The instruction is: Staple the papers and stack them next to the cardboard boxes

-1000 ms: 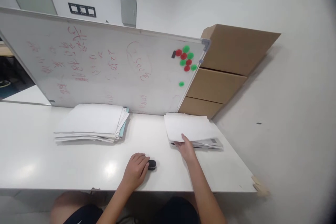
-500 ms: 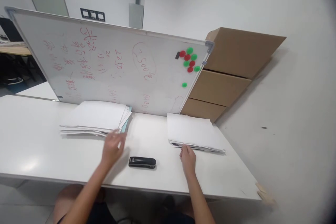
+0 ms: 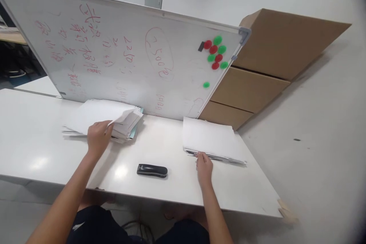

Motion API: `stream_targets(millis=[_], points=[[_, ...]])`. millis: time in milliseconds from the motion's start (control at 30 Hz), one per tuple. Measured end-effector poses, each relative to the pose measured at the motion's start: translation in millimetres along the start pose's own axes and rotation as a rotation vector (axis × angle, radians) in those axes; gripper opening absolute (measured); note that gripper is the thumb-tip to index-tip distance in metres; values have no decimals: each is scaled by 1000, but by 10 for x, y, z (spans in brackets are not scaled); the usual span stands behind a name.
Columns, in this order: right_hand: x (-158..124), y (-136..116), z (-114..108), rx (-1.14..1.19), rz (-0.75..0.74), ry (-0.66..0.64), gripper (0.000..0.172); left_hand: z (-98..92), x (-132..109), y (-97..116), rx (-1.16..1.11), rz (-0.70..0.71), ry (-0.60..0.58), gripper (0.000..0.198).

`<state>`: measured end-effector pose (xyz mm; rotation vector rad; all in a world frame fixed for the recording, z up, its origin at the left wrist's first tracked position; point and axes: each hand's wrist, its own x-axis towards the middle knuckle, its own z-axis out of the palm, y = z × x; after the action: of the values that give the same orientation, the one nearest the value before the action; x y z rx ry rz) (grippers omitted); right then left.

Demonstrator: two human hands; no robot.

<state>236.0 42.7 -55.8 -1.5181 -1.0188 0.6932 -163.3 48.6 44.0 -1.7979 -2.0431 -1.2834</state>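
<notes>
My left hand (image 3: pixel 98 139) pinches the corner of a white sheet of paper (image 3: pixel 122 116), which curls up off the left paper stack (image 3: pixel 91 112). Layered sheets and a light blue edge show beneath the raised corner. My right hand (image 3: pixel 204 166) is closed at the front edge of the right paper stack (image 3: pixel 210 135); whether anything is between its fingers is hidden. A black stapler (image 3: pixel 152 170) lies on the white table (image 3: pixel 168 188) between my two hands.
Behind the stacks leans a whiteboard (image 3: pixel 134 19) with red writing and several red and green magnets (image 3: pixel 217 40). Brown cardboard boxes (image 3: pixel 260 85) stand at the right, against the wall. The table's front edge runs just above my legs.
My left hand has moved left and taken hold of a sheet's corner, bending it up and back. The right hand stays at its stack. The camera view has shifted a little.
</notes>
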Motion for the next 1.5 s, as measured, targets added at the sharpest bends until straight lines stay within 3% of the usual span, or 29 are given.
stream_targets(millis=[67,100,167,267,367,433,500,567,600,667,733,800,867,933,1033,1167,1300,1367,1433,1500], points=[[-86,-114,1,80,2,4,38,-139,-221,427,-227,-195,104,39],[-160,-198,13,123,-4,-28,38,-203,-358,671,-387,-335,66,41],[-369,-406,56,260,-17,-168,46,-294,-633,1157,-805,-595,-16,48],[-776,-712,127,545,101,-396,73,-284,-892,1727,-1362,-916,-323,47],[-1110,-855,125,662,407,-412,73,-126,-946,1995,-1614,-1221,-574,48],[-1224,-840,69,670,540,-368,68,8,-984,2018,-1644,-1330,-617,51],[-1263,-772,-25,648,594,-324,62,136,-1075,1936,-1609,-1339,-620,51],[-1259,-686,-152,594,607,-282,59,253,-1168,1747,-1536,-1208,-528,46],[-1247,-642,-228,563,599,-260,62,306,-1179,1610,-1484,-1078,-433,43],[-1204,-548,-406,496,561,-223,74,394,-1059,1262,-1317,-713,-191,41],[-1127,-438,-612,368,501,-206,82,439,-724,853,-1014,-296,-82,42],[-1006,-308,-821,134,392,-187,82,443,-249,451,-583,78,-204,36],[-852,-173,-992,-145,245,-131,81,436,207,118,-177,332,-307,39],[-699,-65,-1094,-379,94,-67,83,454,503,-114,125,370,-337,49],[-563,16,-1099,-654,-116,-4,81,520,593,-292,335,382,-370,47],[-671,105,-947,-799,-309,32,64,546,477,-331,360,404,-311,40],[-916,304,-842,-708,-337,-159,47,372,417,-115,289,424,-169,36],[-971,362,-836,-664,-312,-209,46,209,281,179,176,462,-27,28],[-972,336,-850,-607,-289,-228,46,52,-13,601,18,558,86,18],[-966,232,-870,-495,-280,-216,44,-17,-452,1094,-102,712,56,17]])
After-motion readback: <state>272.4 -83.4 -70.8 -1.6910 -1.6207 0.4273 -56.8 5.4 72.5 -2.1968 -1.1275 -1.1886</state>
